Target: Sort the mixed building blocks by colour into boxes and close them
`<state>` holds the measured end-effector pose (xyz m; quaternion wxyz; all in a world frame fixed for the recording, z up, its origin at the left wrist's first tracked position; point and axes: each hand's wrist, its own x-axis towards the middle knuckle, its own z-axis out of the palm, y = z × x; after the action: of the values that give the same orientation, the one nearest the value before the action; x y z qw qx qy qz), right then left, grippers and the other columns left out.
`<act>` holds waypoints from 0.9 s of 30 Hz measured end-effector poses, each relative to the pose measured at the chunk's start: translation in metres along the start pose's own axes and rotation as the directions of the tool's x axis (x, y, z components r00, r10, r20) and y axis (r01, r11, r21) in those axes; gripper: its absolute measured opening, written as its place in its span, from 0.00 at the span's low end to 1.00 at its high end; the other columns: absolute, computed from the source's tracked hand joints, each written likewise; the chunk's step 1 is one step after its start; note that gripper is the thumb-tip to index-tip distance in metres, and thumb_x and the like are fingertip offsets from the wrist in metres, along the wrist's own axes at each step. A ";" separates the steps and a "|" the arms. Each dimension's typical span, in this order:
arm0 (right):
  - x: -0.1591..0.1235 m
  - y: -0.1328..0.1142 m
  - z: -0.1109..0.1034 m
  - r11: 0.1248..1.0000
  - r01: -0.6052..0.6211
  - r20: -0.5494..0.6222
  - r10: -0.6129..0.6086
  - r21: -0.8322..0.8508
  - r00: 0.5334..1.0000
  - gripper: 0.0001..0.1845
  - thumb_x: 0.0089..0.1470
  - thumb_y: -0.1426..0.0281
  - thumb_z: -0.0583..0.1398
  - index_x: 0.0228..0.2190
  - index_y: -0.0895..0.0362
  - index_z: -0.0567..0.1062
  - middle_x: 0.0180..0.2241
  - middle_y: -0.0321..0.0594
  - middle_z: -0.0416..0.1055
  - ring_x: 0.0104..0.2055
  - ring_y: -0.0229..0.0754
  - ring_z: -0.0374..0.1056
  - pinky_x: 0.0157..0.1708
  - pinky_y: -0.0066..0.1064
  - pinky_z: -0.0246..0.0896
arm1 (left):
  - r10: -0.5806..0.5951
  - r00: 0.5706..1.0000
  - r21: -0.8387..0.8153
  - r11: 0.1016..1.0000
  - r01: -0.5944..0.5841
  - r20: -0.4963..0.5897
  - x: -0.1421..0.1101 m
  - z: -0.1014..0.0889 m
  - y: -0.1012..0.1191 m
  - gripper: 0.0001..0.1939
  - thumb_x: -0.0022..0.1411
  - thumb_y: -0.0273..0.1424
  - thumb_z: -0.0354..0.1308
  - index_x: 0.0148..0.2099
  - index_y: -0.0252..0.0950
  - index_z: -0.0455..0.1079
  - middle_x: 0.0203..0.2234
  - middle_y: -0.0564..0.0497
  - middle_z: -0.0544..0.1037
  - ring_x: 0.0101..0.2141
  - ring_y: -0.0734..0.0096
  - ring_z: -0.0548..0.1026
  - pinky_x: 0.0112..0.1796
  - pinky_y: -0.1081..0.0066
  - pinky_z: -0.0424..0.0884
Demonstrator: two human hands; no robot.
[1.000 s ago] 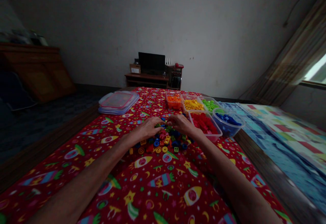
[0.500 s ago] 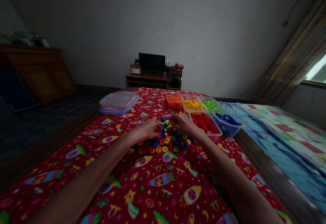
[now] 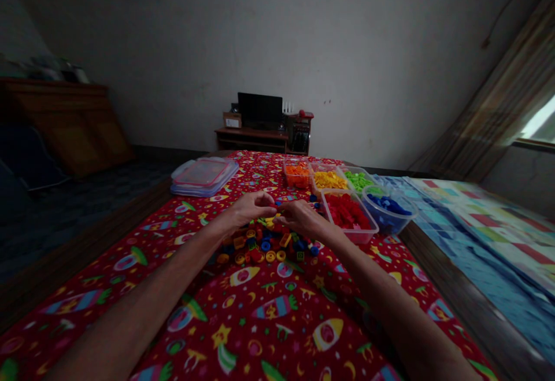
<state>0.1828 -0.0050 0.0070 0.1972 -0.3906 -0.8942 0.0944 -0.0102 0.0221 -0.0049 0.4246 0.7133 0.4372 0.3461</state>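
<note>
The left hand (image 3: 248, 210) and right hand (image 3: 302, 219) work close together above the mixed toy bricks (image 3: 265, 246), fingers curled; whether they grip a piece, one cannot tell.

Both bare forearms reach forward from the lower corners of the view, slanting inward – the left hand (image 3: 252, 207) and the right hand (image 3: 300, 217) nearly meet at the middle. The left hand's fingers curl toward the right, thumb below them. The right hand is turned knuckles up, its fingers bent and pointing left – whether the fingertips touch is too small to tell.
</note>
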 end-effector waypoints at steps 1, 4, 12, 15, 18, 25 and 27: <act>0.000 -0.001 0.000 1.000 -0.007 -0.004 0.007 -0.006 1.000 0.10 0.57 0.68 0.57 0.31 0.62 0.75 0.20 0.33 0.63 0.22 0.31 0.52 0.25 0.25 0.41 | -0.015 1.000 -0.033 0.999 0.015 0.004 -0.001 0.001 0.002 0.23 0.42 0.45 0.65 0.35 0.34 0.68 0.27 0.53 0.76 0.32 0.66 0.75 0.36 0.67 0.71; -0.002 -0.003 0.003 1.000 -0.023 -0.068 0.023 0.001 0.997 0.12 0.56 0.69 0.58 0.41 0.63 0.72 0.24 0.36 0.67 0.25 0.33 0.56 0.26 0.24 0.43 | -0.067 0.998 -0.122 0.990 0.067 0.010 -0.004 0.005 0.008 0.23 0.42 0.46 0.65 0.34 0.35 0.67 0.26 0.54 0.76 0.32 0.67 0.76 0.39 0.64 0.72; -0.004 0.006 -0.010 0.994 0.000 -0.129 -0.014 -0.105 0.991 0.10 0.57 0.70 0.54 0.38 0.61 0.72 0.26 0.40 0.70 0.26 0.34 0.59 0.28 0.25 0.46 | -0.053 0.999 -0.116 0.992 0.053 0.006 0.000 0.009 0.005 0.23 0.51 0.50 0.59 0.35 0.37 0.60 0.24 0.52 0.78 0.30 0.65 0.78 0.36 0.61 0.74; -0.011 0.026 -0.031 0.963 -0.173 -0.260 0.117 -0.205 0.958 0.11 0.58 0.69 0.54 0.38 0.61 0.73 0.27 0.42 0.71 0.27 0.36 0.61 0.28 0.27 0.48 | 0.072 0.994 0.161 0.985 -0.058 -0.083 0.000 -0.004 0.006 0.20 0.55 0.50 0.53 0.35 0.36 0.64 0.26 0.49 0.78 0.31 0.63 0.77 0.35 0.63 0.73; -0.024 0.054 -0.049 0.888 -0.368 -0.358 0.261 -0.275 0.897 0.11 0.57 0.68 0.54 0.36 0.60 0.74 0.30 0.45 0.73 0.29 0.39 0.63 0.30 0.28 0.50 | 0.142 0.981 0.468 0.881 -0.064 -0.133 -0.003 -0.019 0.008 0.17 0.56 0.44 0.50 0.34 0.35 0.69 0.28 0.49 0.79 0.32 0.63 0.76 0.35 0.67 0.71; -0.032 0.066 -0.058 0.843 -0.444 -0.468 0.274 -0.304 0.840 0.15 0.58 0.66 0.53 0.41 0.60 0.74 0.34 0.48 0.74 0.34 0.43 0.65 0.32 0.30 0.53 | 0.086 0.993 0.621 0.783 -0.021 -0.075 0.001 -0.041 -0.009 0.19 0.53 0.42 0.49 0.37 0.35 0.74 0.34 0.47 0.80 0.36 0.61 0.76 0.35 0.70 0.69; -0.025 0.051 -0.052 0.873 -0.393 -0.388 0.267 -0.291 0.882 0.15 0.58 0.68 0.52 0.38 0.60 0.75 0.31 0.47 0.73 0.30 0.40 0.64 0.30 0.29 0.51 | 0.043 0.998 0.634 0.773 -0.010 -0.036 0.001 -0.045 -0.016 0.19 0.52 0.42 0.50 0.37 0.36 0.74 0.34 0.47 0.80 0.34 0.61 0.76 0.34 0.70 0.70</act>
<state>0.2541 0.0123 0.0307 0.2523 -0.5792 -0.7678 -0.1067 -0.0544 0.0406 -0.0012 0.1443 0.8122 0.5281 0.2017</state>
